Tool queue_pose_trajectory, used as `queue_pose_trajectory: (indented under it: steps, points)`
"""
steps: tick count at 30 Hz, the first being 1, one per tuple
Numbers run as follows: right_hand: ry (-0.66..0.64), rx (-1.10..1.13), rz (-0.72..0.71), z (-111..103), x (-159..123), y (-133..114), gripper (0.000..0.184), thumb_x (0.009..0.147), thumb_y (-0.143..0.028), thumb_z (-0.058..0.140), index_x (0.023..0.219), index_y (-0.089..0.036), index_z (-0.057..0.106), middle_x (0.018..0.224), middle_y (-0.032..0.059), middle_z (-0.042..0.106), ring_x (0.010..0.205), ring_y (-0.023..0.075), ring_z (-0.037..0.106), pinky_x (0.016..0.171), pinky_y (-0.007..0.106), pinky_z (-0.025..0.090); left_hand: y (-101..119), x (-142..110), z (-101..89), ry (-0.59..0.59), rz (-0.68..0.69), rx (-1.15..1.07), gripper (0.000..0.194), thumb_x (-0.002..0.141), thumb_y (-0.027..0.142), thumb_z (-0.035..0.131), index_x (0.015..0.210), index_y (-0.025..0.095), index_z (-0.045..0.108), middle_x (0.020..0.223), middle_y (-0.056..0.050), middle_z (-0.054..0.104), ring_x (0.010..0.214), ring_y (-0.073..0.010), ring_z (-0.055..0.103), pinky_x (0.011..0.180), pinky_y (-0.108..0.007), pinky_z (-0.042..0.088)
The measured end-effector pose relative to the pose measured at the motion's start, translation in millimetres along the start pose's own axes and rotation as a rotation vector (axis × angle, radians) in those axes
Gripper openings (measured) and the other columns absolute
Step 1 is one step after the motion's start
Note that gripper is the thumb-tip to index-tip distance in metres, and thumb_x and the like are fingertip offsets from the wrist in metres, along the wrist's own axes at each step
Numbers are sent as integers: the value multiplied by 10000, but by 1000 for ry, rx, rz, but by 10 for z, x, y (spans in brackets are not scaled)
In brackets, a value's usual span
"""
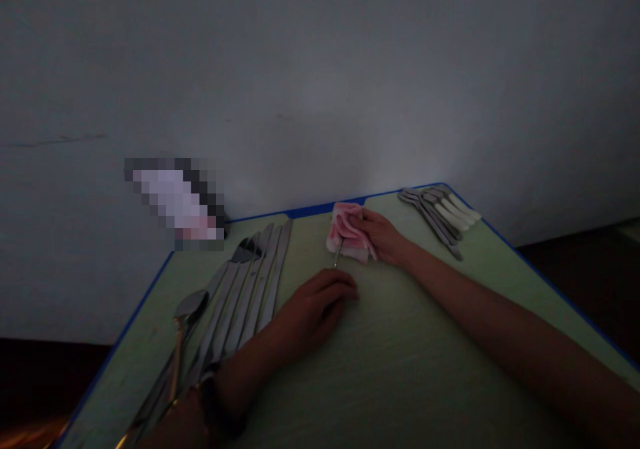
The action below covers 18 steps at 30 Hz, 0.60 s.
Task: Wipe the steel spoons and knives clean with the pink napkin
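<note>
Right hand [380, 234], fingers curled, grips pink cloth [349, 230].

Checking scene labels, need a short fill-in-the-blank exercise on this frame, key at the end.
1. The right hand grips a cloth coloured ____.
2. A thin metal utensil runs from the cloth towards the ____ hand.
3. The green table has a trim coloured ____ along its edge.
4. The white-handled cutlery lies near the table's far ____ corner.

Missing words: pink; left; blue; right.
</note>
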State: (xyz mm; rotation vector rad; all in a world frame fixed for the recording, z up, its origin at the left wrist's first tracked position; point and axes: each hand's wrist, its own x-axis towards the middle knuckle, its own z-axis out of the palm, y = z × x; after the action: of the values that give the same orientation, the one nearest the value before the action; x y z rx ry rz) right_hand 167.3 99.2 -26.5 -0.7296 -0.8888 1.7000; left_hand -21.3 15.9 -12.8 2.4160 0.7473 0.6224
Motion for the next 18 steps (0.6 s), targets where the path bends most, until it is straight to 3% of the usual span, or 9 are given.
queue_pose_trajectory:
  steps: [4,7,9,13,15,18]
  points:
    - [36,75,-27,-11,34,-1,231,716,-275,705,907,-170,629,814,26,691,737,151,634,736,306,516,-27,12,1,256,-142,21,322,881,151,454,1199,209,459,1240,-108,453,1084,-188,511,887,-333,462]
    - [26,65,-31,-15,37,-6,198,730,-285,697,871,-165,626,794,36,687,696,147,629,704,298,523,-83,23,-7,333,-319,-62,379,878,205,461,1244,189,366,1135,-96,517,777,-130,579,651,-266,494]
    - [28,51,-46,-15,34,-7,200,743,-299,689,885,-173,625,787,33,684,681,142,626,693,293,525,-96,23,-18,271,-383,-106,358,888,247,448,1233,190,374,1022,-60,576,648,-109,557,571,-243,466]
    - [14,47,-80,-4,30,1,229,762,-315,675,947,-197,610,814,28,681,709,145,634,729,313,531,-38,9,-47,57,-326,12,249,852,349,527,1053,207,563,859,-23,627,725,-154,575,667,-284,465]
    - [-6,43,-84,10,28,6,259,765,-318,672,989,-209,598,828,25,681,718,147,639,750,331,533,-7,5,-60,36,-297,43,250,837,381,548,1007,205,596,838,-22,625,752,-166,573,700,-296,460]
    - [-9,24,-102,38,19,13,301,760,-329,678,1029,-228,586,859,20,681,767,152,645,790,344,530,5,11,-73,15,-319,-3,267,916,385,421,904,194,607,754,-4,605,716,-147,562,699,-276,444]
